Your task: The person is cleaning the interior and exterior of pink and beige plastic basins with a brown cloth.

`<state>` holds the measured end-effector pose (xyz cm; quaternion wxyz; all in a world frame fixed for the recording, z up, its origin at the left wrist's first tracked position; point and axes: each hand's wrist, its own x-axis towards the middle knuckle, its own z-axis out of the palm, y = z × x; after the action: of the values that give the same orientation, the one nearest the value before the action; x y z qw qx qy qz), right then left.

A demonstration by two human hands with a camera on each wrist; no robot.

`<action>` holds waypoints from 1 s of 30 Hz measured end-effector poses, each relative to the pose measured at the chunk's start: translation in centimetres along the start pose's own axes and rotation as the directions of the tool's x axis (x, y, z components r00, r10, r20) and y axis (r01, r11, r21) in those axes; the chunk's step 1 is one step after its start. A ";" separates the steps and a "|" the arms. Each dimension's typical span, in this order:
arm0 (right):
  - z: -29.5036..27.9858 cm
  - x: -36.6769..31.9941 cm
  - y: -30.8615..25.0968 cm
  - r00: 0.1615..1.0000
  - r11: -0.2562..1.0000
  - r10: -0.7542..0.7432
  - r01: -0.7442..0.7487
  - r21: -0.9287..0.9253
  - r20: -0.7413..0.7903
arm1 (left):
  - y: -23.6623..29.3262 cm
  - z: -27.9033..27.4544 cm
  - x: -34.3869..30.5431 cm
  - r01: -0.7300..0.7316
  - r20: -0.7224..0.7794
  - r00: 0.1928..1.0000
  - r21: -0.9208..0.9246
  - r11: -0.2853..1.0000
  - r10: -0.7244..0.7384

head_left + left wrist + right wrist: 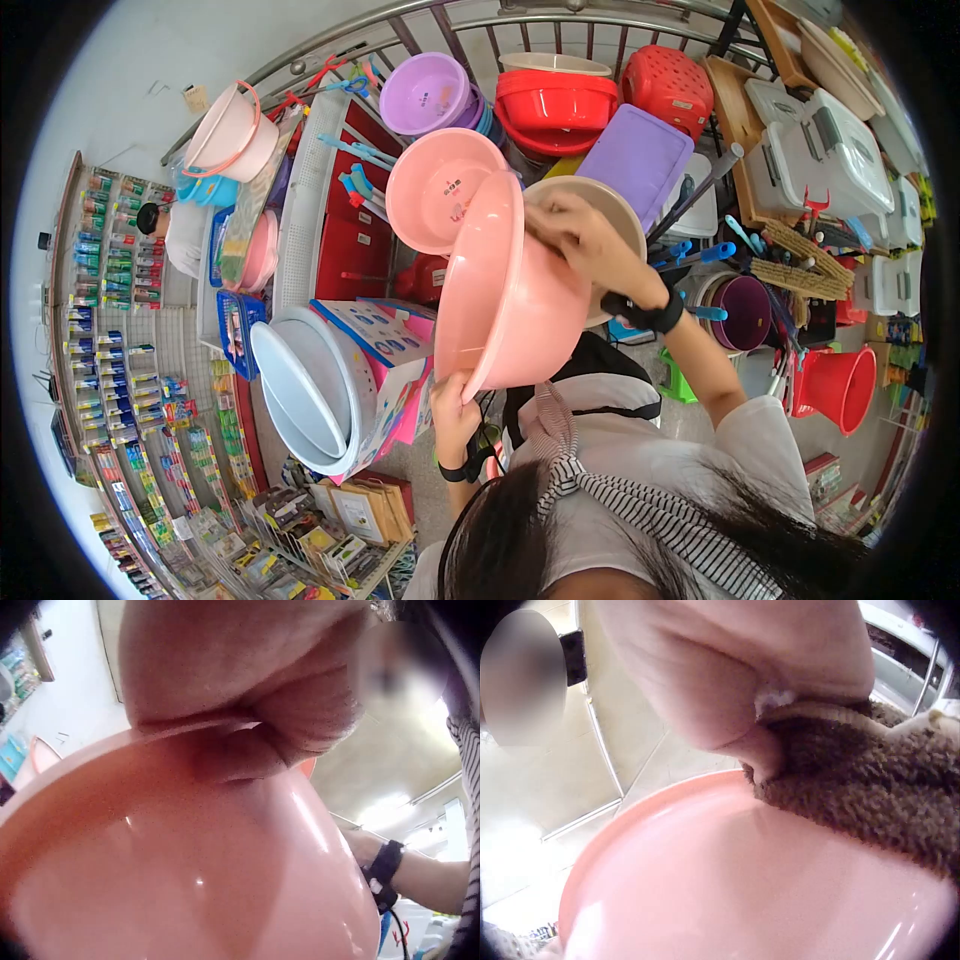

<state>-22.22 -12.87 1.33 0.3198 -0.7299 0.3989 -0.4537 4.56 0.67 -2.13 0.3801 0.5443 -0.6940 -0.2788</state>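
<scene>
A large pink basin (510,300) is held up on its side in front of the person's chest. At its lower rim, the left hand (455,415) grips the edge; the left wrist view shows that hand (247,675) curled over the rim of the basin (187,877). Over the upper outer side of the basin is the right hand (585,235), bent at the wrist. In the right wrist view this hand (742,667) grips a brown fuzzy cloth (862,795) that lies against the pink wall (742,877). Most of the right fingers are hidden by the cloth.
Another pink basin (445,190) stands just behind, with a beige basin (625,215) to the right. Pale blue tubs (300,400) sit at left beside a printed box (375,330). Red basins (555,100) and a purple lid (635,160) line the back near a metal railing.
</scene>
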 end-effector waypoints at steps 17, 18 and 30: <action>1.4 -3.1 0.6 0.843 0.681 0.523 -0.502 0.533 0.126 | -0.1 0.4 0.9 -0.046 0.121 0.992 0.171 0.984 0.026; 1.3 -3.1 0.2 0.843 0.680 0.523 -0.503 0.533 0.129 | -0.2 0.5 0.8 -0.052 0.119 0.992 0.170 0.984 0.032; 6.6 -5.9 -3.8 0.980 0.951 0.200 -0.199 0.237 0.018 | 2.2 5.2 2.1 0.219 -0.047 0.975 -0.011 0.976 -0.219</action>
<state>-16.60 -5.22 -0.46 0.4478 -0.6410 0.4145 -0.4656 -1.25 -0.92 -2.76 0.3652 0.6229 -0.6196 -0.3076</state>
